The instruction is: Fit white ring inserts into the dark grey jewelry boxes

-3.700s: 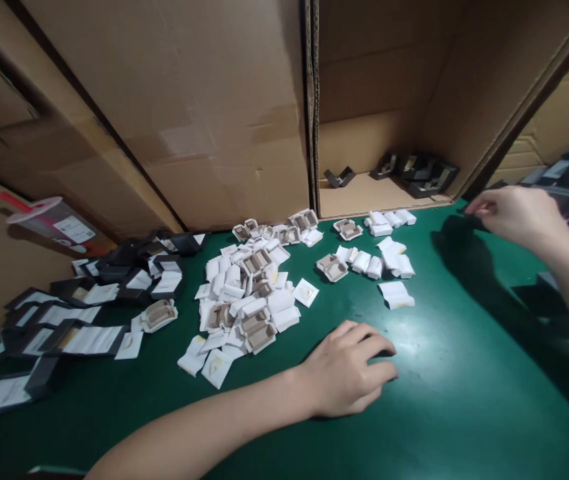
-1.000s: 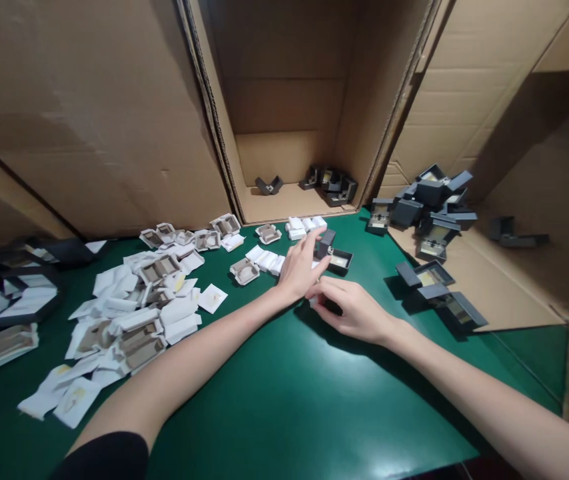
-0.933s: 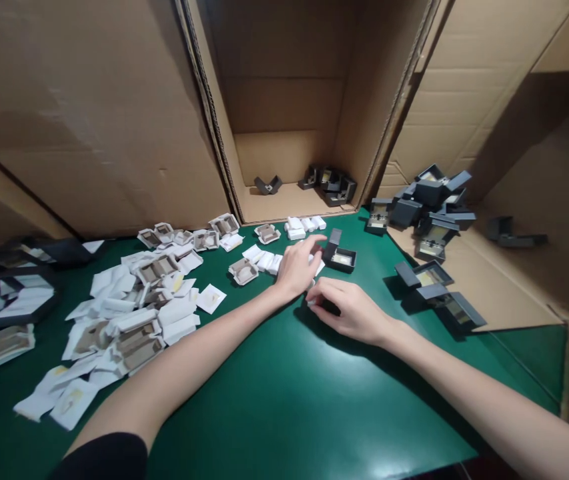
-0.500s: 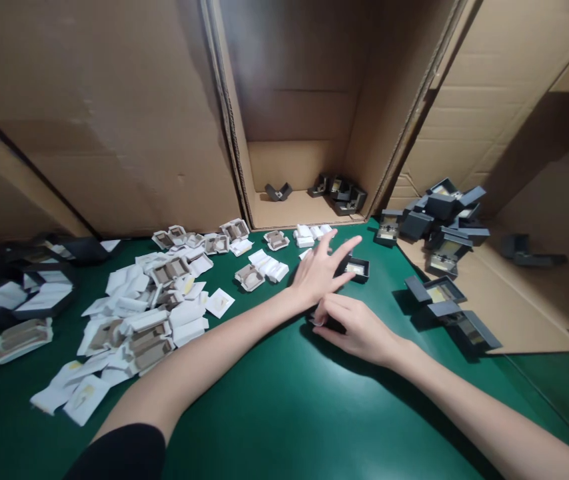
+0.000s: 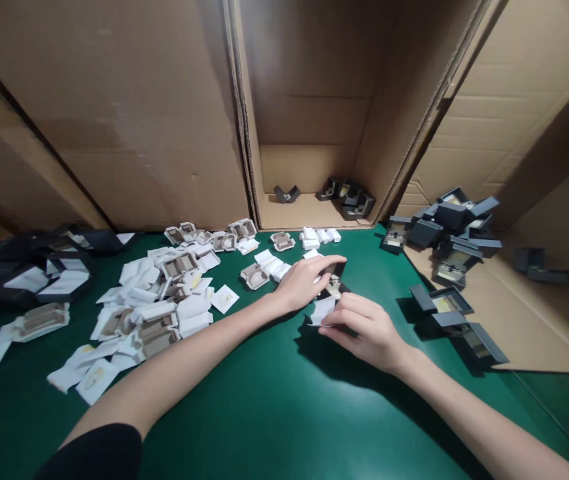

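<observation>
In the middle of the green table, my left hand point(image 5: 298, 285) is closed on a small black hinged box point(image 5: 334, 285) that stands open. Its fingers lie over the lid edge and partly hide it. Just in front, my right hand point(image 5: 367, 328) pinches a thin white insert point(image 5: 322, 310) between thumb and fingers, close beside the box. White folded inserts point(image 5: 270, 265) and a small tray-like insert point(image 5: 254, 277) lie left of my left hand. A flat white card point(image 5: 225, 299) rests nearer to my left forearm.
A large pile of white inserts point(image 5: 157, 293) covers the table's left side. Black boxes point(image 5: 24, 280) stand far left. More open black boxes point(image 5: 444, 227) are heaped on cardboard at the right. An upright carton point(image 5: 297, 213) behind holds several black boxes.
My left hand has gone from spread fingers to gripping the black box and drawn it nearer. The white insert in my right hand now shows more fully. The view has shifted slightly.
</observation>
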Tool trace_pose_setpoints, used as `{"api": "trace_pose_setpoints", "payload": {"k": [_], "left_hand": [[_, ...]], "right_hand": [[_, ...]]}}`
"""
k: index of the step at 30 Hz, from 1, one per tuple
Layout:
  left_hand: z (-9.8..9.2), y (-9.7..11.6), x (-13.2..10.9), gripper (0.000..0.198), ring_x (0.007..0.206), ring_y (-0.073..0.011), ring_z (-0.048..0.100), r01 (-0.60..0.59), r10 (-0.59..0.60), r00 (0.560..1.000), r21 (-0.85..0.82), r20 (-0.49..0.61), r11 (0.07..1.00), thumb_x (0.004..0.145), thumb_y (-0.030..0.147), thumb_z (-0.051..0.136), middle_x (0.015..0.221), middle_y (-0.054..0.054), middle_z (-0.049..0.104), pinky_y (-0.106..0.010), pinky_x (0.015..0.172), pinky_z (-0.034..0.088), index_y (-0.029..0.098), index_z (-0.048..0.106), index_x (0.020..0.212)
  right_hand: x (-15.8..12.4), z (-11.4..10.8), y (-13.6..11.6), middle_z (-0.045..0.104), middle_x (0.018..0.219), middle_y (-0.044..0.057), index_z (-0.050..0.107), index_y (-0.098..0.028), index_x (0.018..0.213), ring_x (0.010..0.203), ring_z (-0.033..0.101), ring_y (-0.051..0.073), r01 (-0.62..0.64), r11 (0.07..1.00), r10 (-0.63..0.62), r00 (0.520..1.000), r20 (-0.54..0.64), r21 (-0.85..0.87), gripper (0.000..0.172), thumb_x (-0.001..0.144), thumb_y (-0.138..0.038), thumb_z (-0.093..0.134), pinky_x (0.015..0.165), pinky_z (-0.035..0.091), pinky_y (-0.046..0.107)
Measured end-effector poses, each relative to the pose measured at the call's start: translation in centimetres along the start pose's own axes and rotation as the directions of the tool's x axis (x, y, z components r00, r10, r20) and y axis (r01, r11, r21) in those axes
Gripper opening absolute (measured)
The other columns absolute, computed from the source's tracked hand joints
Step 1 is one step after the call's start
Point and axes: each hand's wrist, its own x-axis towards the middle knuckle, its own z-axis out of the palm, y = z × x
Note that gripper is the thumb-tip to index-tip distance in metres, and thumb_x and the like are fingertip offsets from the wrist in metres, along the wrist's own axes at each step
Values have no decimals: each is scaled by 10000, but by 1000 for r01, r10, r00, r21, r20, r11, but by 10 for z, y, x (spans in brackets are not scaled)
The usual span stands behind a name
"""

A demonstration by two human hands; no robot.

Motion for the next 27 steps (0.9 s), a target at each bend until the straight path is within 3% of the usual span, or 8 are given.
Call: {"api": "trace_pose_setpoints", "payload": {"k": [3,6,9,16,19,24,27], "left_hand": [[-11,1,-26,415,1089,-185,579,-24,24,999,-8,36,1000,910,163,442,1258,-23,605,-338,933,450,256,487,1313],[-18,2,-47,429,985,-189,597,-20,19,998,5,57,1000,908,188,467,1145,-38,646,-327,862,464,257,478,1331],[-24,4,-58,427,880,-175,599,-12,13,997,-15,80,1000,924,213,455,1014,-43,655,-303,804,475,247,471,1349],[-28,4,-62,478,1173,-197,541,45,-42,999,-182,24,982,911,152,432,1322,-39,550,-370,1003,439,280,421,1371],[-29,3,-65,482,1173,-200,546,110,-116,993,-254,-9,961,913,192,466,1305,-47,556,-363,990,464,272,388,1382],[-33,2,-74,355,1094,-188,590,144,-166,985,-303,-46,942,963,229,380,1256,-59,574,-364,958,487,260,456,1308],[-34,3,-76,231,1085,-194,592,137,-162,985,-335,-50,932,958,246,396,1288,-85,542,-374,912,511,231,493,1167]], "right_hand": [[3,-5,-6,621,730,35,593,-196,932,657,544,134,-19,997,26,994,-107,68,147,827,-95,605,579,464,282],[2,-8,-8,633,795,56,603,-203,991,717,580,153,-92,988,110,984,-141,124,237,810,-51,594,606,489,302],[0,-8,-6,641,847,67,617,-207,1013,772,599,166,-167,968,189,976,-107,187,256,813,-50,585,635,499,313],[-1,-2,-5,647,861,67,650,-207,945,790,585,175,-234,951,227,972,58,204,162,874,-125,530,675,490,337],[-3,1,-3,660,945,81,650,-208,1022,847,584,186,-266,955,254,962,102,128,192,885,-151,529,715,483,354],[-5,4,-1,696,946,64,644,-216,1053,841,596,184,-249,966,240,963,121,71,199,891,-169,538,757,456,379],[-5,5,-3,712,925,46,637,-222,1048,830,606,180,-252,966,244,963,116,60,193,890,-170,540,779,441,386]]}}
